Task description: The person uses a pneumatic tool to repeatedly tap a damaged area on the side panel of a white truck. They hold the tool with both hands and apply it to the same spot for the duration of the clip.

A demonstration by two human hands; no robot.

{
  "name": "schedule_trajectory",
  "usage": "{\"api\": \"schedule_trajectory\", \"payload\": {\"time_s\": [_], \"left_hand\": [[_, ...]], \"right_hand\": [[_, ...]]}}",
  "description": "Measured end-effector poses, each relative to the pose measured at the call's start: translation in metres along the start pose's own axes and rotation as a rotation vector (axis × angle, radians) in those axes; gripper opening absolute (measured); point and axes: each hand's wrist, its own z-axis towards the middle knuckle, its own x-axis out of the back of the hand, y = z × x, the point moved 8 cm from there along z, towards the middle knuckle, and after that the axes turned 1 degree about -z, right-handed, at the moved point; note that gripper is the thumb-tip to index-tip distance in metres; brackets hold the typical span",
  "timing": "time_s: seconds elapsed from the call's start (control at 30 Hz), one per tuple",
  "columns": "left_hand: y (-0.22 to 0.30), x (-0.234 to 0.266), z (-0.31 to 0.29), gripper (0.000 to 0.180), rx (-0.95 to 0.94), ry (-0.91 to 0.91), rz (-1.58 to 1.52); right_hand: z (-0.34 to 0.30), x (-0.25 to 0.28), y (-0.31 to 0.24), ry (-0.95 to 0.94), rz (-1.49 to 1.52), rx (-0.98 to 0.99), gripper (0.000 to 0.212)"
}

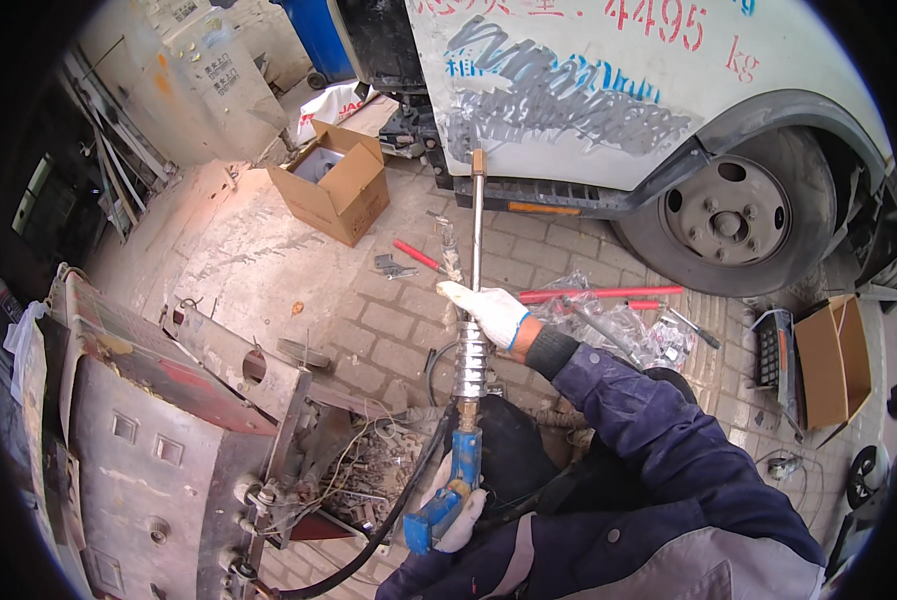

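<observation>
**2 gloved hands gripping 1 long metal tool**

In the head view, I'm seeing the long metal tool (471, 365) standing in the middle, its ribbed silver barrel sitting between a blue pistol-shaped handle (466, 460) below and a straight silver rod (480, 230) above. The right hand (497, 316), in a white knitted glove with a blue edge, is clasping it just above the barrel. The left hand (461, 528), in a pale glove, is partly hiding behind the handle; its fingers are curling around it, but I can't tell whether any trigger is being pressed.

The rod's brown tip (479, 162) is pointing away from the body and overlapping the lower edge of the white vehicle panel (569, 165); I can't tell whether they're touching. A black rubber hose (399, 520) is curving past the handle toward the grey metal cabinet (184, 480).

I'm judging the step in hand as steadying and aiming the tool. To my mind, the next move is calling for both grips holding firm, the rod lining up straight and the hose hanging slack.
</observation>
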Motion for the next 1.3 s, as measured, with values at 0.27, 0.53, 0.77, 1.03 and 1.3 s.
{"api": "schedule_trajectory", "payload": {"time_s": [0.27,0.53,0.77,1.03,1.3], "left_hand": [[0.061,-0.006,0.010,0.068,-0.078,-0.004,0.026],[0.086,-0.005,0.014,0.071,-0.105,0.041,0.104],[0.099,-0.005,0.020,0.072,-0.131,0.048,0.051],[0.102,-0.003,0.019,0.072,-0.138,0.078,0.088],[0.120,0.002,0.013,0.090,-0.076,0.089,-0.044]], "right_hand": [[-0.005,0.011,-0.026,-0.008,-0.020,0.094,0.042],[-0.017,-0.007,-0.068,-0.073,0.156,0.167,0.050],[-0.019,-0.011,-0.090,-0.060,0.122,0.206,0.050],[-0.012,-0.009,-0.082,-0.068,0.150,0.176,0.050],[-0.009,-0.010,-0.082,-0.094,0.112,0.198,0.050]]}}
